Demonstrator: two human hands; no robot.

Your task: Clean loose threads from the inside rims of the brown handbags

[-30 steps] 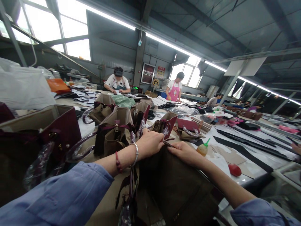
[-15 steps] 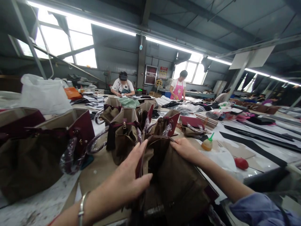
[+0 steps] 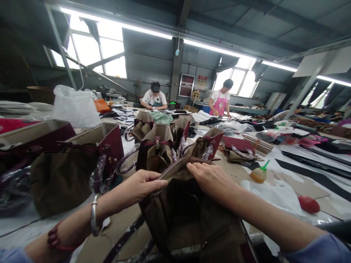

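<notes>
A brown fabric bag (image 3: 181,223) gapes toward the camera at the table's (image 3: 325,220) near edge, its cloth creased and slack, its inside in deep shadow, its rim bound in a dark strip; whether its base rests on the table I cannot tell. One small metal fitting (image 3: 204,243) glints low on its right part. The left hand (image 3: 145,184) keeps its grip nearly closed, thumb and fingers pinching the rim's left part; the right hand's (image 3: 211,179) grip is likewise drawn in, fingers hooked over the rim's far part. Beside the bag, toward the near edge, runs a plastic-wrapped strap (image 3: 126,234). Seven other bags can be counted: two large maroon bags (image 3: 111,140) toward the left edge, four small upright bags (image 3: 157,155) beyond the held one, and one low maroon-topped bag (image 3: 238,144) farther right. Nearer the right edge are one green-tipped bottle (image 3: 258,176) and one red lump (image 3: 309,204). Two people (image 3: 155,99) work at the far edge.
</notes>
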